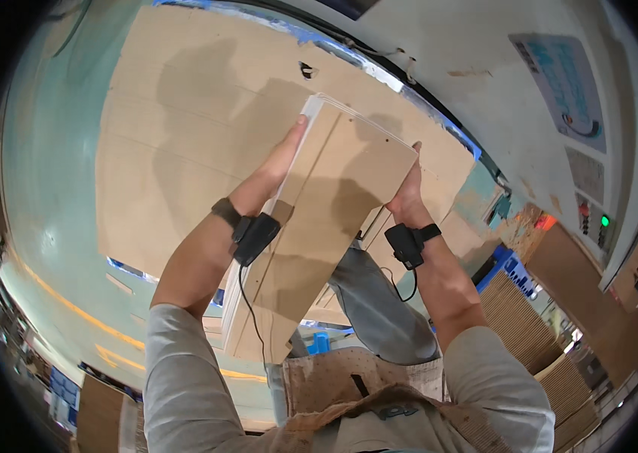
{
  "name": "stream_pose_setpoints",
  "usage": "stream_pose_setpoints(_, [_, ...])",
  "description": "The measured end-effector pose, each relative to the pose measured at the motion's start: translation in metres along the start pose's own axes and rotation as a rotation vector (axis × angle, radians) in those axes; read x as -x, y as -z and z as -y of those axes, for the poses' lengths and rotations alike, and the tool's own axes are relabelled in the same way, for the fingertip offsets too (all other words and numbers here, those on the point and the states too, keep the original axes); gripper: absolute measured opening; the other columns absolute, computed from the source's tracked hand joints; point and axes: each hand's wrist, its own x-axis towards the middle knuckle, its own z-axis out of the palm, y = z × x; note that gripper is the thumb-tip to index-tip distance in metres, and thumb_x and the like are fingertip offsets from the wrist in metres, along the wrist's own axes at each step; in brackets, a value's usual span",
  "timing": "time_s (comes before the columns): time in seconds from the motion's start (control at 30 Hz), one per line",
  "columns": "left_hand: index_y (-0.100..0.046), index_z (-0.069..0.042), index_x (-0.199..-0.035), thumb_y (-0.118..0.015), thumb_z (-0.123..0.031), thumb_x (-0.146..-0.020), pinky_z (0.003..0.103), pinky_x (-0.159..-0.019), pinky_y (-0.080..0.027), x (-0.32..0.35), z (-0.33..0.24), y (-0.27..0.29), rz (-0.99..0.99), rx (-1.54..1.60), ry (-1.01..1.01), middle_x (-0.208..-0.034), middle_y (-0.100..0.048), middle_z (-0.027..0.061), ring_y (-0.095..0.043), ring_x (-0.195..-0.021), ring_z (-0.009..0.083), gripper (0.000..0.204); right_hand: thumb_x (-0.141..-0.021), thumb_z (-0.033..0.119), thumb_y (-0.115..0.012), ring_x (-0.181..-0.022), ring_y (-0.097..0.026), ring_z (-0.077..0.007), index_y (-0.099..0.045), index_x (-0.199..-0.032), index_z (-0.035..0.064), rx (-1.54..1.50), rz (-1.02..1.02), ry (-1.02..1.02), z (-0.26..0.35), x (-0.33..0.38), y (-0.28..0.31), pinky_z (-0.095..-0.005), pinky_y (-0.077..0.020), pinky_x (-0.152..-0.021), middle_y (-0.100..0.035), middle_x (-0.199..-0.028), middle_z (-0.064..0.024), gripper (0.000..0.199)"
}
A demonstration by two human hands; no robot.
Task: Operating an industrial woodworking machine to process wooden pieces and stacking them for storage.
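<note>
A stack of long, flat tan boards [342, 177] with pale edges is held between my two hands. The top board has a lengthwise groove and small holes near its far end. My left hand [286, 155] lies along the stack's left edge, its fingers partly hidden by the boards. On the other side, my right hand [408, 187] grips the right edge near the far corner, its fingers mostly underneath. Beneath the stack spreads a large cardboard sheet [191, 143], with my shadow across it. The stack's near end reaches back toward my waist.
A large pale machine [477, 68] stands at the far right, with a control panel and a lit green button [604, 221]. Stacked corrugated cardboard [519, 317] is at the lower right. On the left, green floor [55, 211] carries a yellow line [77, 298].
</note>
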Motion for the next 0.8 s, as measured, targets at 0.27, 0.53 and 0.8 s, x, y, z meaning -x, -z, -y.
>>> stream_pose_setpoints(0.27, [-0.027,-0.011,-0.146,-0.031,-0.049,-0.097,0.042,-0.112,-0.015,0.206,0.179,0.239,-0.735,-0.177,-0.297,-0.15,-0.028,0.008,-0.021,-0.14,0.0209,0.062,-0.089,0.07,-0.029,-0.144,-0.009,-0.0203,-0.017,-0.147,0.0039,1.03,0.128,0.006,0.142,-0.031,-0.004,-0.0476,-0.0034,-0.114,-0.015,-0.155,-0.0072,0.088])
stream_pose_setpoints(0.53, [-0.031,-0.001,-0.142,-0.031,-0.067,-0.09,0.044,-0.11,-0.021,0.335,0.526,0.152,-0.593,1.06,-0.052,-0.146,-0.036,0.0117,-0.033,-0.134,0.0245,0.084,-0.091,0.065,-0.036,-0.139,-0.023,-0.0186,-0.026,-0.145,0.0037,1.526,0.257,-0.481,0.08,-0.094,-0.085,-0.0422,-0.0142,-0.114,-0.027,-0.151,-0.007,0.082])
stream_pose_setpoints(0.8, [-0.032,-0.001,-0.142,-0.032,-0.066,-0.091,0.044,-0.11,-0.022,0.295,0.509,0.108,-0.637,1.123,0.006,-0.145,-0.037,0.0115,-0.033,-0.134,0.0242,0.082,-0.095,0.047,-0.043,-0.122,-0.046,-0.021,-0.035,-0.139,0.002,1.481,0.243,-0.596,0.093,-0.073,-0.077,-0.0364,-0.0361,-0.103,-0.048,-0.134,-0.0112,0.064])
